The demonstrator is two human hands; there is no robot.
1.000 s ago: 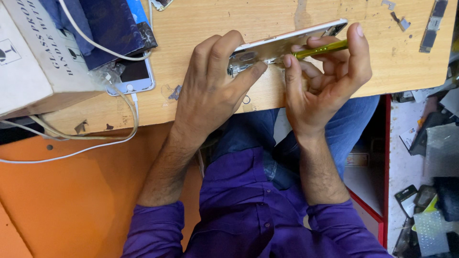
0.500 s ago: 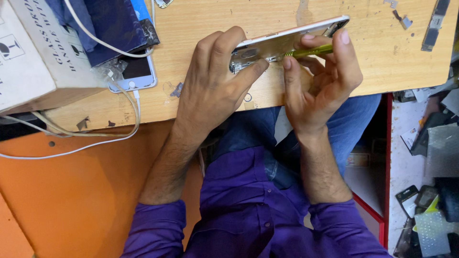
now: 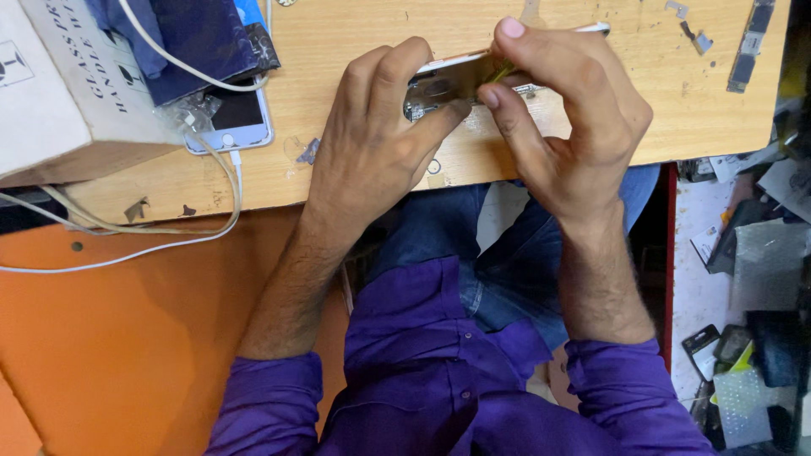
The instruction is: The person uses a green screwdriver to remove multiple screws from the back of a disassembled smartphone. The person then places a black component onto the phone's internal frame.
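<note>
Far left, cardboard box (image 3: pixel 51 93) sits on the wooden bench (image 3: pixel 355 181), dark blue cloth (image 3: pixel 194 38) lying against it. Just right of the box a white phone (image 3: pixel 236 122) lies flat, screen up, white cable (image 3: pixel 169 245) plugged into its near end and looping off the bench edge over the orange surface (image 3: pixel 110 338). Left hand (image 3: pixel 372 143) is near bench centre, fingers clamped around the left end of an opened phone body (image 3: pixel 443 80), thumb pressing its near side. Phone body is held up on edge just above the bench, running left to right between both hands. Right hand (image 3: pixel 566 127) grips its right part, fingers pinching a thin yellow-green tool (image 3: pixel 498 72) against the frame, thumb on top. Small metal bits (image 3: pixel 688 29) and a narrow circuit board (image 3: pixel 748 46) lie far right on the bench, well apart from the hands. Purple sleeves and jeans below
</note>
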